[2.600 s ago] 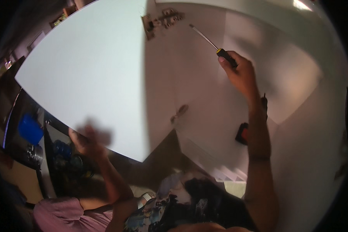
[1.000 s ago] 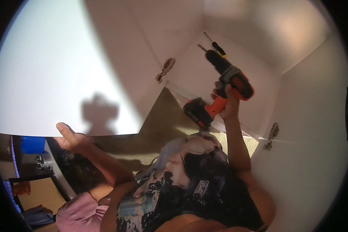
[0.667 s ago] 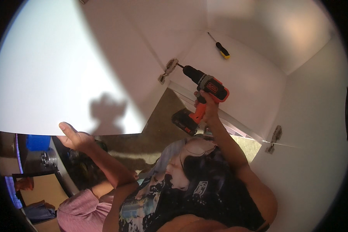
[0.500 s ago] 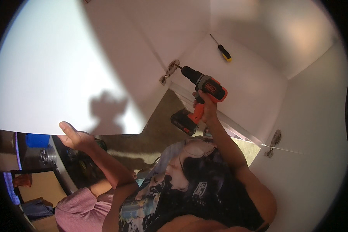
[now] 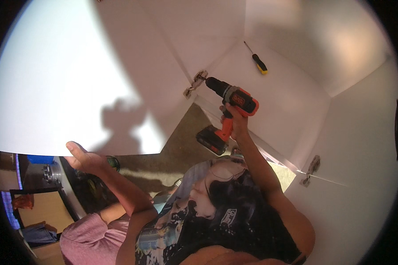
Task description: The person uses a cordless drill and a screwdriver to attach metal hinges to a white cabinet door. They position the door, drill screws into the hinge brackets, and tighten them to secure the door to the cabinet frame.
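Note:
My right hand [image 5: 237, 121] is wrapped round the grip of an orange and black cordless drill [image 5: 239, 100]. The drill's bit meets a metal hinge [image 5: 199, 78] at the joint between a white cabinet door [image 5: 53, 88] and the white cabinet. At the door's lower edge my left hand [image 5: 87, 160] holds on, thumb on the bright face and fingers hidden behind the panel. Inside the cabinet, beyond the drill, lies a yellow and black screwdriver [image 5: 260, 65]. A second hinge [image 5: 313, 170] is fixed on the right side.
A white panel [image 5: 353, 168] rises on the right. At lower left, another person in a pink shirt [image 5: 86, 240] is close to my left arm. Past them are a blue container [image 5: 40, 159] and a wooden-coloured board [image 5: 46, 210] with dark edges. Concrete floor [image 5: 141, 165] shows below the door.
The view has shifted slightly, so the cabinet and screwdriver sit a little lower and to the right. Both hands keep their holds, and the drill bit stays at the hinge.

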{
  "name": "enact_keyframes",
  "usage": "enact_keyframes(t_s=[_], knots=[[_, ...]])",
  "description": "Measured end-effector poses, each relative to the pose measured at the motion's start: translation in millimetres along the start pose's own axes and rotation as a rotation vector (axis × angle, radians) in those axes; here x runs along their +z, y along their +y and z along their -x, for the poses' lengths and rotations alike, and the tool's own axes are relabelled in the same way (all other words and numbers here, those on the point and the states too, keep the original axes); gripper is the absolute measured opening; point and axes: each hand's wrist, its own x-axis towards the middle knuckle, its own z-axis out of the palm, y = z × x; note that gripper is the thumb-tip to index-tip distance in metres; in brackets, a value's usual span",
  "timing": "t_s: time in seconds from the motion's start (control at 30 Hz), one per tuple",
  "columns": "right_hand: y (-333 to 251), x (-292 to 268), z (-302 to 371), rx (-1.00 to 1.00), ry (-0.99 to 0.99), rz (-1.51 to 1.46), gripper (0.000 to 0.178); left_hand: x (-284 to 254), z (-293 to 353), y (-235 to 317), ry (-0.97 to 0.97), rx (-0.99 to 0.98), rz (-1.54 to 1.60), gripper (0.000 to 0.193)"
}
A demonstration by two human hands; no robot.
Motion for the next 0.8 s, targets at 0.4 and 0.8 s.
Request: enact_keyframes(t_s=[0.4,0.8], knots=[[-8.3,-0.1,4.5,0.074,-0.092,0.058,0.027,-25.0,-1.7,-20.4,0.031,-0.051,0.084,0.05],[-15.7,-1.5,4.3,0.131,-0.096,-0.028,0.023,-32.9,-5.4,-31.1,0.045,-0.014,0.077,0.042]])
